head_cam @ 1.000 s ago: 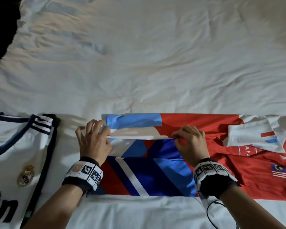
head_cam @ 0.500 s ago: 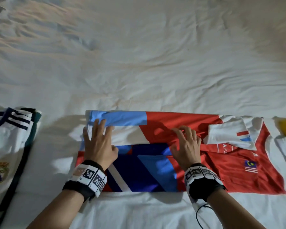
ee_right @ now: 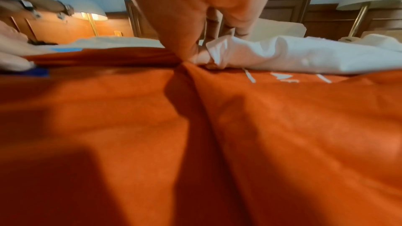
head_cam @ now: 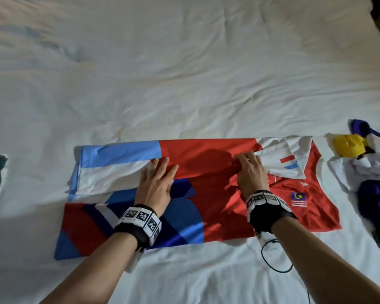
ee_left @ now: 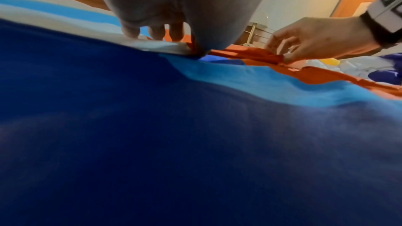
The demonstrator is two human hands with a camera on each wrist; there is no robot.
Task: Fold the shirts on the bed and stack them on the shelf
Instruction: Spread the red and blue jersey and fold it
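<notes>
Left hand [head_cam: 157,185] flat, fingers straight, pressing folded flap of jersey [head_cam: 217,216]; right hand [head_cam: 251,174] pinching flap edge beside white sleeve [head_cam: 281,163]. Jersey near bed's [head_cam: 184,84] front edge. Best smoothed outward, keeping crease straight.

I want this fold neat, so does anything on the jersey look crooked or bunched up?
Yes. On the red and blue jersey, the folded-down flap is bunched under the right hand, where red cloth puckers beside the rumpled white sleeve. The left hand presses the flap flat.
</notes>
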